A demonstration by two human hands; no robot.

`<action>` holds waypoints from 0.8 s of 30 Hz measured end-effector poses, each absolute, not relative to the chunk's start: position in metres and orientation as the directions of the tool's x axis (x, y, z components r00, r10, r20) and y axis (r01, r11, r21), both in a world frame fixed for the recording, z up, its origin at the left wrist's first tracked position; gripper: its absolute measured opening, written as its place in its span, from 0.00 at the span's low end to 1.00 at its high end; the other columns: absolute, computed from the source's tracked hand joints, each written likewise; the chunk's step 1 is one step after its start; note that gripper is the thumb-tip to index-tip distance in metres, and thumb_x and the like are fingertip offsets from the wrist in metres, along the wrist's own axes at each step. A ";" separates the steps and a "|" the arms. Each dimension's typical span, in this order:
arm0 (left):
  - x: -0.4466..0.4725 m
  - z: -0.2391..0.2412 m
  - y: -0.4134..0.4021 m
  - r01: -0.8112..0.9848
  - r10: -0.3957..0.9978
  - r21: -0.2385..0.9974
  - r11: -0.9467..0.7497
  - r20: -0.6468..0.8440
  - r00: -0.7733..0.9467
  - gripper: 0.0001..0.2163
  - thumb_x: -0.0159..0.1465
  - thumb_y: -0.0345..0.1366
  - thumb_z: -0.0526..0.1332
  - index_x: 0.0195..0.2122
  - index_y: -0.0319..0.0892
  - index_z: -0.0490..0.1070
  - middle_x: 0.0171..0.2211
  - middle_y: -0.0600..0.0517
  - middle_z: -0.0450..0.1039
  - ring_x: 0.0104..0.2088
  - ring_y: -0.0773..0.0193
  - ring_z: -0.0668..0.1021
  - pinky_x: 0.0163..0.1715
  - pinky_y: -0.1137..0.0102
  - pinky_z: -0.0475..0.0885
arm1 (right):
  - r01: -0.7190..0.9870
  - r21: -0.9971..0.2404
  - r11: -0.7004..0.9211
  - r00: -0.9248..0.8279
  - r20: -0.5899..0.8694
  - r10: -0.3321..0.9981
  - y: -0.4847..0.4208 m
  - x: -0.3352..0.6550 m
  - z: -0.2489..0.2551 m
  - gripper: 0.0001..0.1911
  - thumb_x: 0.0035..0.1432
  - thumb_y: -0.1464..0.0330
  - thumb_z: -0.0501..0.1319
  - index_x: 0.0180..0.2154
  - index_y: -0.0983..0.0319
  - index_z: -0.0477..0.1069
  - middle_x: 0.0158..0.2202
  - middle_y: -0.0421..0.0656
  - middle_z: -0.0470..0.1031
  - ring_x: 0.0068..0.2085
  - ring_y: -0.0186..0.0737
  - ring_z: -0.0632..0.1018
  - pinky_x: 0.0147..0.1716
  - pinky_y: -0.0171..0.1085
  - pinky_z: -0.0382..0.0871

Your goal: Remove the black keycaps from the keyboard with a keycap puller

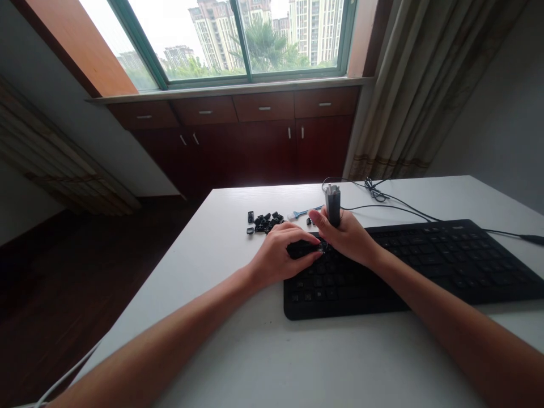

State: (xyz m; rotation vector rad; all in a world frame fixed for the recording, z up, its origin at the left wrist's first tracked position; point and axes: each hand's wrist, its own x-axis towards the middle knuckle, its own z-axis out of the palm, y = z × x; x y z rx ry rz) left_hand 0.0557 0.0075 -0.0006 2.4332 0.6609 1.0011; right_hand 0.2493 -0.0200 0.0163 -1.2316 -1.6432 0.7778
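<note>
While keyboard (pixel 408 266) lies near worktop's right edge, key removal judged underway: left hand (pixel 283 253) pressed flat on upper-left keys, right hand (pixel 348 235) gripped round upright puller tool (pixel 332 205). Loose keycaps (pixel 266 222) piled toward far edge. Straight upward pull needed next.

Keycap pile (pixel 266 222) beyond keyboard (pixel 425 266)

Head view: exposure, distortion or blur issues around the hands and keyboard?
Head view: backlit by the window, sky blown out, cabinets dim; wide-angle bending shows along the curtain and table edges. Left hand and right hand are sharp enough, but the black keyboard swallows key detail, and the pile of loose keycaps is too small to read.
</note>
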 end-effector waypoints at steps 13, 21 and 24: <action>0.056 -0.002 0.009 0.222 0.559 0.563 -0.796 0.545 0.625 0.03 0.63 0.36 0.69 0.37 0.47 0.80 0.37 0.53 0.83 0.40 0.60 0.81 0.50 0.58 0.75 | 0.331 -0.872 0.361 -0.240 0.293 0.926 -0.016 0.246 0.021 0.29 0.67 0.48 0.54 0.20 0.60 0.62 0.16 0.36 0.62 0.20 0.31 0.64 0.21 0.33 0.57; 0.058 -0.002 0.008 0.189 0.546 0.555 -0.810 0.596 0.589 0.03 0.63 0.36 0.69 0.34 0.45 0.78 0.36 0.53 0.83 0.39 0.60 0.82 0.47 0.59 0.77 | 0.305 -0.879 0.367 -0.238 0.303 0.923 -0.011 0.237 0.022 0.28 0.66 0.48 0.56 0.21 0.60 0.61 0.18 0.35 0.59 0.21 0.31 0.63 0.21 0.33 0.57; 0.057 0.000 0.005 0.192 0.525 0.525 -0.829 0.612 0.591 0.03 0.63 0.37 0.68 0.34 0.45 0.77 0.35 0.53 0.82 0.39 0.61 0.81 0.47 0.59 0.76 | 0.251 -0.875 0.414 -0.320 0.328 0.889 -0.009 0.240 0.022 0.26 0.67 0.51 0.56 0.23 0.60 0.60 0.19 0.34 0.60 0.22 0.30 0.62 0.21 0.33 0.55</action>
